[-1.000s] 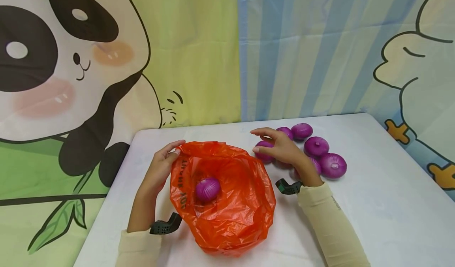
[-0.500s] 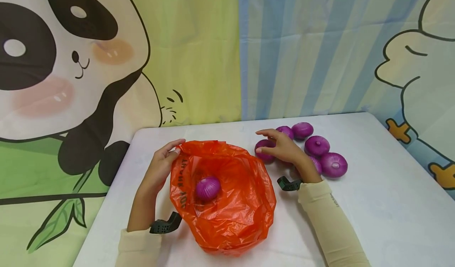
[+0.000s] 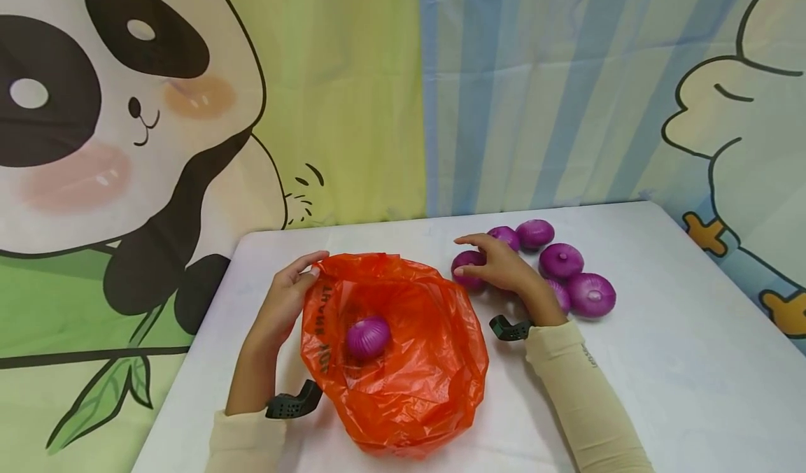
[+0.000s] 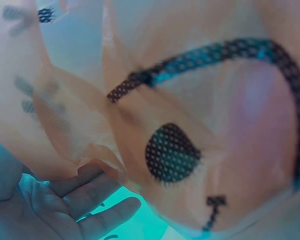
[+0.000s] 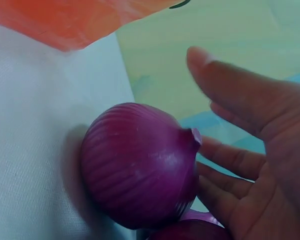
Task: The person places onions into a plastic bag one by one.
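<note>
An orange-red plastic bag (image 3: 415, 361) stands with its mouth spread wide, one purple onion (image 3: 368, 338) inside it. On the bag's left, my left hand (image 3: 286, 301) pinches the rim between thumb and fingers; the left wrist view shows the printed film (image 4: 215, 110) covering part of that hand. My right hand (image 3: 506, 270) hovers over another purple onion (image 5: 135, 165) just right of the bag. Its thumb is held away from that onion, and the other fingers reach behind it, fingertips right at its stem end.
Several more purple onions cluster behind and right of my right hand, among them a large onion (image 3: 592, 294) and one near the back edge (image 3: 535, 234). They lie on a white-covered table (image 3: 680, 375). A printed cartoon cloth (image 3: 352, 95) hangs behind.
My right hand has shifted slightly right above the nearest onion, with its thumb moving across that onion. The left hand and the bag have stayed in place.
</note>
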`<action>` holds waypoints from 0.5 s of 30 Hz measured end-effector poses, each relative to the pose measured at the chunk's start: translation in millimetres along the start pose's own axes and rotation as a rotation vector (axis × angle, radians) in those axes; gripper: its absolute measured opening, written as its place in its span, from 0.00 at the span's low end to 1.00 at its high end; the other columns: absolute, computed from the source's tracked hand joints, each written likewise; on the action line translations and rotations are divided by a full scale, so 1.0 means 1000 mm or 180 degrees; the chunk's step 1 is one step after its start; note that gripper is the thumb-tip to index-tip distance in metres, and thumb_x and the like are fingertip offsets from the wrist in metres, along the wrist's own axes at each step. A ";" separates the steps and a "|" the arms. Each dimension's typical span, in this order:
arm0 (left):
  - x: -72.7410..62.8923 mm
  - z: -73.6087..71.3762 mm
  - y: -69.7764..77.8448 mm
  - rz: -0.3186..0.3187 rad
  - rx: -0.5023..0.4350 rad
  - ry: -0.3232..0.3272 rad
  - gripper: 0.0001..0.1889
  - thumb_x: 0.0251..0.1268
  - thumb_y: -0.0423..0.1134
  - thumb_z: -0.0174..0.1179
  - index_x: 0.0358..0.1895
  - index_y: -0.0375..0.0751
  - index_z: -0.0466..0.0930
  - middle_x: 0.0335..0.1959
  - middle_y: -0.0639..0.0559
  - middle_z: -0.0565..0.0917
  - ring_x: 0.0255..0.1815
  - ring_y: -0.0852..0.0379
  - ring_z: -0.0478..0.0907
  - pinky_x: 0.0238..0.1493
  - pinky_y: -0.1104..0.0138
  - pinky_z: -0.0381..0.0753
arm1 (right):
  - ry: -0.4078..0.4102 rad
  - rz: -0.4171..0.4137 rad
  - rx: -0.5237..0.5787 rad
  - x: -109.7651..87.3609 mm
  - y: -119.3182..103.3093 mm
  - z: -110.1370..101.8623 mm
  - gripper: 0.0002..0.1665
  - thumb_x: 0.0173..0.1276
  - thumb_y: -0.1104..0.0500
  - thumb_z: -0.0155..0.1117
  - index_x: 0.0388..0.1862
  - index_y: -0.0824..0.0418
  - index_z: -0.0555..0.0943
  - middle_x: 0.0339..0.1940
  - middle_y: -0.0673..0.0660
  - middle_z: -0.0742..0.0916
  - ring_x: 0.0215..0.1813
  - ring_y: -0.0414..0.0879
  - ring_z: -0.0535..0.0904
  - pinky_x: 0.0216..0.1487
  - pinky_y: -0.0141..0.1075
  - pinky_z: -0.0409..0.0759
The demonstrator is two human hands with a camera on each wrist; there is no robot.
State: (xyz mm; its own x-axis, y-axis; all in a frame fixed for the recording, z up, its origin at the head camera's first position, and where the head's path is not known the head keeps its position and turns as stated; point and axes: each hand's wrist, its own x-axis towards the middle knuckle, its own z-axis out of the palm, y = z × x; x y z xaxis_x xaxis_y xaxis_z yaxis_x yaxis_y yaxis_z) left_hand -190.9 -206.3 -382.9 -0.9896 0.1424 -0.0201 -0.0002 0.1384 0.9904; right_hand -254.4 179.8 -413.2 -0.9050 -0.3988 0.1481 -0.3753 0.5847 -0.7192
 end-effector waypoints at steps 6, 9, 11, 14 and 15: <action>0.001 0.000 -0.001 0.0010 -0.0001 0.0010 0.21 0.78 0.38 0.43 0.70 0.40 0.66 0.51 0.38 0.80 0.43 0.52 0.82 0.46 0.65 0.82 | -0.0070 -0.0085 -0.0237 0.001 0.000 0.002 0.36 0.59 0.55 0.75 0.65 0.61 0.75 0.63 0.63 0.78 0.65 0.60 0.71 0.66 0.56 0.65; 0.000 0.000 -0.001 0.0009 0.0004 0.0015 0.21 0.78 0.38 0.43 0.70 0.40 0.67 0.50 0.38 0.80 0.43 0.52 0.82 0.45 0.65 0.82 | -0.0125 -0.0146 -0.0287 0.000 -0.003 0.004 0.35 0.59 0.55 0.75 0.64 0.62 0.75 0.61 0.63 0.78 0.64 0.59 0.72 0.66 0.55 0.65; 0.000 0.000 -0.001 0.0000 -0.0001 0.0018 0.21 0.78 0.38 0.43 0.69 0.41 0.67 0.50 0.38 0.80 0.42 0.52 0.82 0.45 0.65 0.83 | -0.0164 -0.0174 -0.0261 0.000 -0.005 0.005 0.35 0.59 0.56 0.75 0.64 0.63 0.75 0.61 0.64 0.79 0.63 0.60 0.72 0.66 0.56 0.66; 0.000 0.000 -0.001 -0.0002 -0.0023 0.0012 0.20 0.78 0.38 0.43 0.69 0.41 0.68 0.49 0.39 0.81 0.42 0.52 0.82 0.45 0.65 0.83 | -0.0211 -0.0170 -0.0248 0.000 -0.008 0.007 0.35 0.59 0.57 0.74 0.64 0.63 0.75 0.61 0.64 0.78 0.63 0.60 0.72 0.65 0.56 0.67; 0.000 0.000 -0.001 0.0005 -0.0028 0.0002 0.20 0.78 0.38 0.43 0.69 0.41 0.68 0.49 0.40 0.81 0.42 0.52 0.82 0.45 0.65 0.83 | -0.0226 -0.0168 -0.0260 -0.001 -0.009 0.007 0.35 0.59 0.58 0.74 0.64 0.63 0.75 0.61 0.63 0.78 0.63 0.60 0.72 0.65 0.56 0.67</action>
State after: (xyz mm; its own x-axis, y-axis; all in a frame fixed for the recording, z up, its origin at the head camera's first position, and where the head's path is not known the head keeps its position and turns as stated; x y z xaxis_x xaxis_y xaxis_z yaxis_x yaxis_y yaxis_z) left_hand -191.1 -206.3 -384.0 -0.9897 0.1419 -0.0185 0.0001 0.1296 0.9916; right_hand -249.3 170.0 -411.8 -0.8682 -0.4780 0.1336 -0.4398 0.6161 -0.6535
